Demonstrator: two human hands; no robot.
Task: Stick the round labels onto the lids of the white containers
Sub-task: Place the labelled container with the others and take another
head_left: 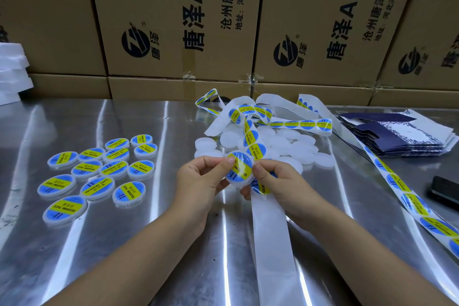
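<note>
Shiny steel table (149, 243), stacked cardboard boxes (173, 20)

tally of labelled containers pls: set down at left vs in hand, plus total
Labelled containers set down at left: 13
Held container, label on, in left hand and right hand: 1
Total: 14
Unlabelled pile overlaps, not counted.

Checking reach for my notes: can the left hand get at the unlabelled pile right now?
Probably yes for distance: the pile lies just beyond it with nothing between, but the left hand is gripping a container.
</note>
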